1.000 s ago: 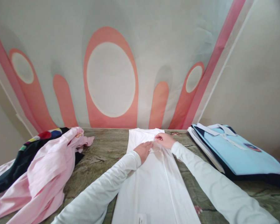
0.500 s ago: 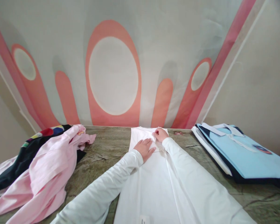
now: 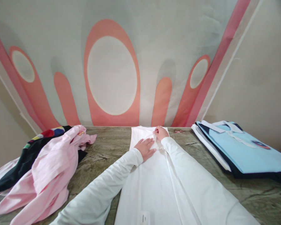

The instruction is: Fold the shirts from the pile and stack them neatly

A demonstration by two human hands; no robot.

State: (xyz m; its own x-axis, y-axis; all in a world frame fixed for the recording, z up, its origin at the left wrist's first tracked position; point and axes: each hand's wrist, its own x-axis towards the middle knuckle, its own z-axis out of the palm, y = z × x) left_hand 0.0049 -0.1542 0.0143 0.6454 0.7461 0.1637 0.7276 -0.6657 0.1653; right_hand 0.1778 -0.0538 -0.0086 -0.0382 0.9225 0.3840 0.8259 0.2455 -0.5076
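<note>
A white garment (image 3: 152, 181) lies lengthwise down the middle of the table (image 3: 107, 147), folded into a long narrow strip. My left hand (image 3: 146, 148) rests flat on it near its far end, fingers stretched out. Just beyond, my right hand (image 3: 161, 132) pinches a fold of the white cloth at the garment's far edge. Both arms wear pale long sleeves and reach forward over the garment.
A heap of pink cloth (image 3: 49, 168) over a dark multicoloured garment (image 3: 30, 150) lies at the left. Folded clothes with a light blue polo shirt (image 3: 245, 150) on top are stacked at the right. A wall with pink ovals rises behind the table.
My right hand has slid left and farther away along the garment's top edge. My left hand has flattened onto the cloth, fingers spread.
</note>
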